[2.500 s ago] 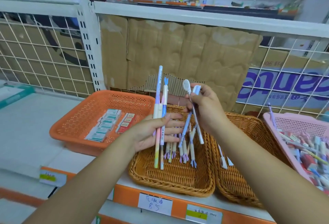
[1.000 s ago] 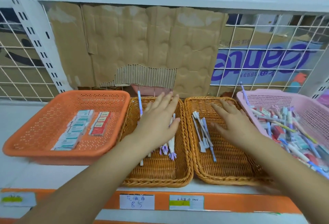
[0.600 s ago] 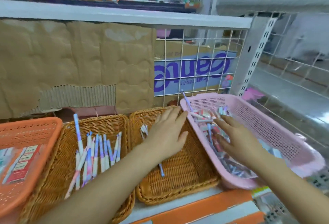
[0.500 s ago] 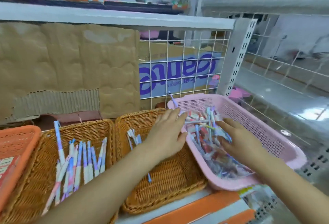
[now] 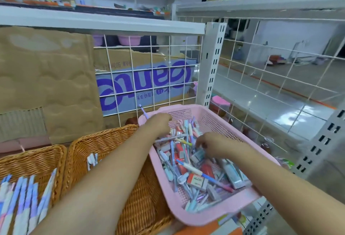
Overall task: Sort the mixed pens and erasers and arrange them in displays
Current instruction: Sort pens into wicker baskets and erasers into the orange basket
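Shop shelf (image 5: 197, 232) w/ a white wire grid (image 5: 150, 66) at the back and cardboard (image 5: 46, 75) behind it. At right, a pink basket (image 5: 220, 117) held the mixed pens and erasers (image 5: 192, 173), piled thick. Both hands were down in that pile: left hand (image 5: 160, 124) near the far corner, fingers curled under; right hand (image 5: 211, 144) mid-basket, fingertips bent into the heap. Couldn't tell if either gripped anything. Far-left wicker basket (image 5: 33, 160) held a row of blue-white pens (image 5: 24, 193); middle wicker basket (image 5: 104, 141) had only a few white pens (image 5: 92, 161). Sorting looked early: most stock, incl. many erasers, lay unsorted.
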